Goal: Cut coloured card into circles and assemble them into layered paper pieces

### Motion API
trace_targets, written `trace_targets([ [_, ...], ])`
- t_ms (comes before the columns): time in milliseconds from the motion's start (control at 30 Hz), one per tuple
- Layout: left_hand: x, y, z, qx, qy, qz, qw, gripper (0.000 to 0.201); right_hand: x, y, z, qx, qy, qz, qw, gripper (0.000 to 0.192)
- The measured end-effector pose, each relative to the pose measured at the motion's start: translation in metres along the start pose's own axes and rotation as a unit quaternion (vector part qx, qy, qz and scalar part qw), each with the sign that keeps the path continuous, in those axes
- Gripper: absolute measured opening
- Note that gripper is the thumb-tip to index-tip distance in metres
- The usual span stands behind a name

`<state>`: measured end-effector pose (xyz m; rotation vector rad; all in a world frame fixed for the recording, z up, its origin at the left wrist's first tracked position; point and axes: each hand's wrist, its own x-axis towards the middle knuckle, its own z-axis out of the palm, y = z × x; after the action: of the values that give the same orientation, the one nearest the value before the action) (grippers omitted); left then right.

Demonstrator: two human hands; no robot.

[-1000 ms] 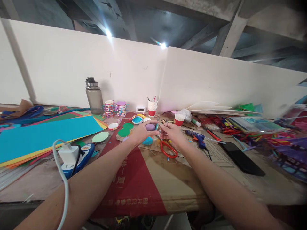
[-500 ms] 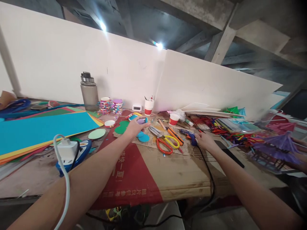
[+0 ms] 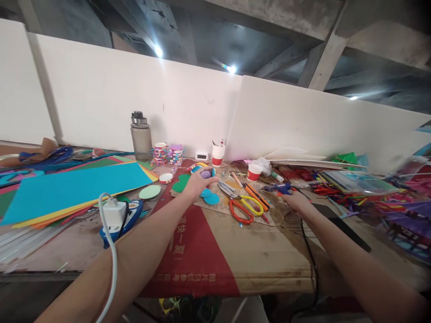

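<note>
1. Pinches a purple round piece between the thumb and fingers of the left hand, a bit behind and to the left of the scissors.
2. Curls the right hand around the handle of a blue glue gun, to the right of the scissors. Points its tip to the left.
3. Has the scissors lying flat on brown cardboard, between both hands, with one red handle and one yellow handle.
4. Has blue circles just left of the scissors, and green circles farther left, beside the left hand.
5. Shows orange tools just right of the scissors, with a red and white cup behind.
6. Shows a stack of paper cups well behind the scissors, and a little white clock to the left of that.
7. Has a gray bottle far behind and left of the scissors.
8. Has a big blue sheet far left of the scissors, on top of other bright sheets.
9. Shows a black phone well right of the scissors, partly hidden by the right arm.
</note>
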<state>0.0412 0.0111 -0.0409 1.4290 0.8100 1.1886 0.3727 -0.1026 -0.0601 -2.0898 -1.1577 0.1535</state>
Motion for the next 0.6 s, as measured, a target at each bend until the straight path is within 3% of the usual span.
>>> trace_targets([
  [133,0.001,-0.003,-0.001,0.000,0.000,-0.005,1.000,0.064,-0.013,-0.031,0.003,0.121,0.017,0.014,0.992,0.023],
  [167,0.001,-0.004,-0.001,0.003,0.001,-0.006,1.000,0.064,-0.018,-0.046,0.005,0.228,0.014,0.005,0.974,0.030],
  [233,0.000,-0.004,-0.001,0.010,0.000,-0.006,1.000,0.062,-0.029,-0.079,0.010,0.387,-0.054,-0.012,0.920,0.041],
  [300,0.000,-0.003,-0.002,0.008,0.003,-0.005,1.000,0.062,-0.041,-0.109,0.019,0.444,-0.152,-0.004,0.883,0.043],
  [367,-0.001,-0.002,-0.002,0.003,0.007,-0.006,1.000,0.064,-0.052,-0.129,0.028,0.488,-0.180,-0.019,0.854,0.045],
  [467,-0.002,-0.001,-0.003,0.001,0.007,-0.008,1.000,0.067,-0.064,-0.136,0.040,0.513,-0.204,-0.052,0.832,0.041],
  [600,-0.002,-0.006,-0.004,0.001,-0.011,-0.004,1.000,0.068,-0.070,-0.120,0.046,0.469,-0.219,-0.083,0.852,0.037],
])
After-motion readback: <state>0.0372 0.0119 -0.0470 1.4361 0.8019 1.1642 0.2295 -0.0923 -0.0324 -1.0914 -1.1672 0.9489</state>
